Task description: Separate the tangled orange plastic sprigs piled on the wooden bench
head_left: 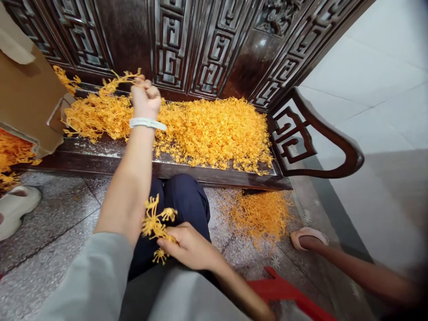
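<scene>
My left hand (146,96), with a white band at the wrist, reaches out over the dark wooden bench. Its fingers are closed on a yellow branched plastic strand (115,84), which trails off to the left above a heap of similar strands (100,117). Close to my lap, my right hand (190,244) pinches a bunch of yellow plastic pieces (154,223) with small spidery, many-armed heads. To the right on the seat lies a large pile of small yellow plastic pieces (220,131).
A carved wooden bench (197,176) with a curved armrest (347,154) stands ahead. At left is a cardboard box (31,91) beside orange strands (13,154). Thin orange scraps (262,216) lie on the floor. Another person's foot (309,239) and a red frame (281,290) are at right.
</scene>
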Demonstrator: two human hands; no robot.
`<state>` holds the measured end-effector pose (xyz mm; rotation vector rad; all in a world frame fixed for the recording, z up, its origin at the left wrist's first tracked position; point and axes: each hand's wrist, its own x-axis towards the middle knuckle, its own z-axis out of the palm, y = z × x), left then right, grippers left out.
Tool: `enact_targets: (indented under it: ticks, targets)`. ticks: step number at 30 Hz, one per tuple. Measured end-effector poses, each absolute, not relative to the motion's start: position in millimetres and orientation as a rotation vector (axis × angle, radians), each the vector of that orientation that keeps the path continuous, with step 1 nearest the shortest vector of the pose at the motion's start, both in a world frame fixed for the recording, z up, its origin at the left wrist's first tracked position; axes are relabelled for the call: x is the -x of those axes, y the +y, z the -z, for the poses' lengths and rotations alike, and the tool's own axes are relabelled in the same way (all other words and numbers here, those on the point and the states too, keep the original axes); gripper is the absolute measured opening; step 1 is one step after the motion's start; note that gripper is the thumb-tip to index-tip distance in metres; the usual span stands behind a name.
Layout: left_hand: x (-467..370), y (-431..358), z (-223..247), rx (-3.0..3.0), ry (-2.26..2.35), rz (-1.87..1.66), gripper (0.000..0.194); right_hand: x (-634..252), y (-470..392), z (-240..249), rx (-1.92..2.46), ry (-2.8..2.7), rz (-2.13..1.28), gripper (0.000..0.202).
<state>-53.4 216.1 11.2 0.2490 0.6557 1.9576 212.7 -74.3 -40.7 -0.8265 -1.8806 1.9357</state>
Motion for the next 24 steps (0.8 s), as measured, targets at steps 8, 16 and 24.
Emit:
enact_targets:
  ticks: [8,16,24]
  targets:
    - [38.3,193.5,-20.0,-0.303,0.785,-1.78,0.02,-229.5,-15.3,41.5,1.069,-1.24,-1.708,0.045]
    - [-41.1,169.8,-19.3,-1.117,1.094,-1.491,0.01,-214.7,-35.1,78.3,1.05,-0.987,-1.713,0.037]
    - [-137.6,137.5,-13.8,-2.089,0.899,-0.803,0.024,-212.2,-44.8,100.6,0.98,-0.821,-1.611,0.041]
